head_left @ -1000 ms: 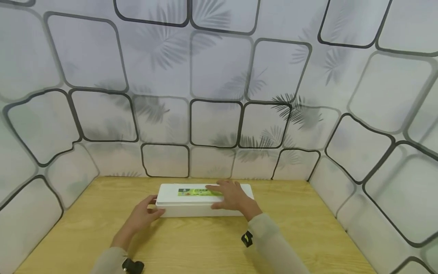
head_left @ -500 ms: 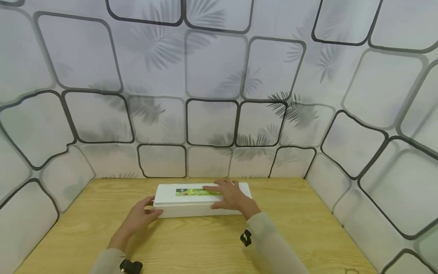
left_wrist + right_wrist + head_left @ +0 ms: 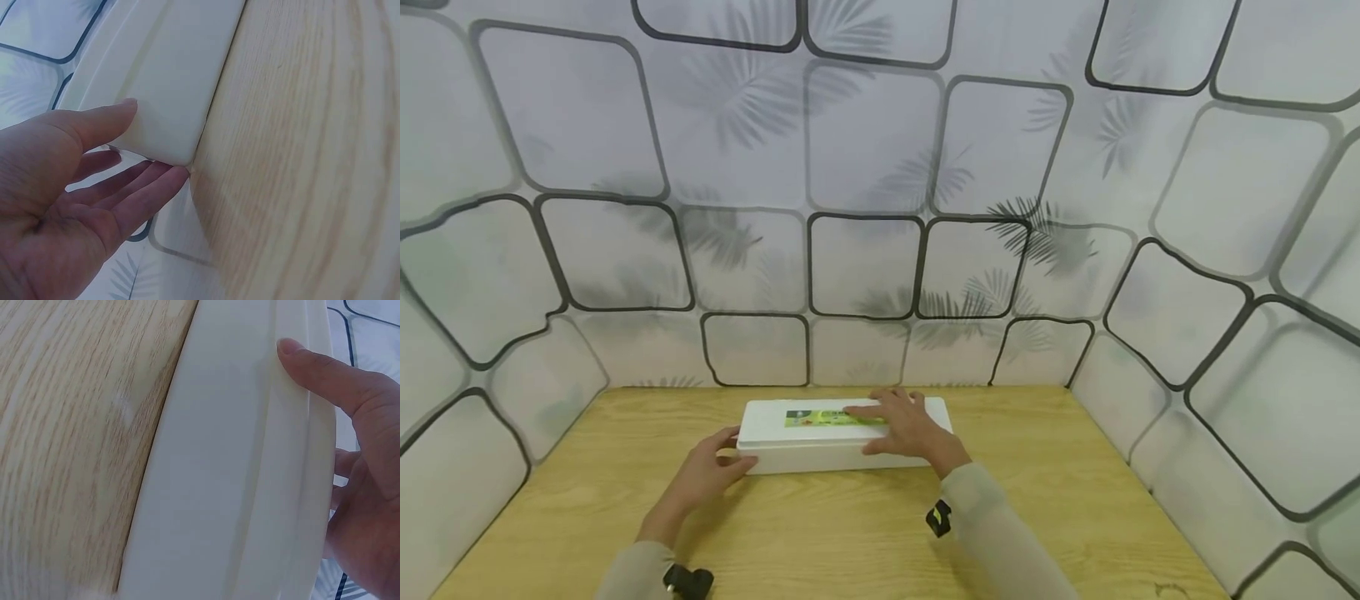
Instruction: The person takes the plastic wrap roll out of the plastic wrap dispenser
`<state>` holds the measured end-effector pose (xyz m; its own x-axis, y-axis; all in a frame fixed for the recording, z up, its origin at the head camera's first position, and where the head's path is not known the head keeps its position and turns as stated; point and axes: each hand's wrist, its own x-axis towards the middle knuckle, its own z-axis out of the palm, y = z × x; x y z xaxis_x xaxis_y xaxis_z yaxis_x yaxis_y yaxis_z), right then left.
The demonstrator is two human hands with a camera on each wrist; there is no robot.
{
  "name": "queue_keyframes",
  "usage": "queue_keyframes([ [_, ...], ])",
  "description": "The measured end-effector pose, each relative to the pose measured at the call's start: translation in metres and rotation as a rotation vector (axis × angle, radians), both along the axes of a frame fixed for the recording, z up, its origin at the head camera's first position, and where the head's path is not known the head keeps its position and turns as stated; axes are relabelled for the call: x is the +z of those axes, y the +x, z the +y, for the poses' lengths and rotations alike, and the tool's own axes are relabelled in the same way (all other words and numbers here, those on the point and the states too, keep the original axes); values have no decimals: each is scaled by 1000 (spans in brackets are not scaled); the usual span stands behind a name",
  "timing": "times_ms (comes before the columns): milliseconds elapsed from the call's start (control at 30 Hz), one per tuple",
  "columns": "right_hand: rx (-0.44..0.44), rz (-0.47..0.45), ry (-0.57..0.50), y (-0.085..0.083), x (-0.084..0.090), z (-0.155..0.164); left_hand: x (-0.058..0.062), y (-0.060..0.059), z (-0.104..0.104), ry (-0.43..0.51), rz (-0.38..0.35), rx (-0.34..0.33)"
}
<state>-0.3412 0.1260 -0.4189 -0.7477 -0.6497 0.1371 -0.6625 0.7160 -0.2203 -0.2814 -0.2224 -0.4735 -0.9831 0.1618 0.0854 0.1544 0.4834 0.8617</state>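
Box [image 3: 805,460], long and white, lies flat on the wooden table [image 3: 820,533], its left end held by the left hand [image 3: 703,473], thumb against the front face and fingers touching the end. The right hand [image 3: 912,427] grips the lid [image 3: 766,423] toward the other end, thumb on the front edge and fingers spread over the top, partly covering the green label [image 3: 812,417]. The lid sits on, hiding the inside.

The box [image 3: 820,458] lies before me on the table [image 3: 835,533], the wall [image 3: 865,267] behind it, my left hand [image 3: 703,473] at its left end, my right hand [image 3: 906,427] over its lid [image 3: 767,421] towards the right, partly above the label [image 3: 812,418].
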Motion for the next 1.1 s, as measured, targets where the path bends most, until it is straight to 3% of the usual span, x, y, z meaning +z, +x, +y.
queue_keyframes([
  [433,60,-13,-62,-6,-4,4,-1,0,-1,16,32,-16],
  [733,51,-3,-82,-9,-6,5,-4,-4,0,-14,44,0],
  [1100,93,37,-107,-7,4,7,-3,-1,-2,-5,33,11],
])
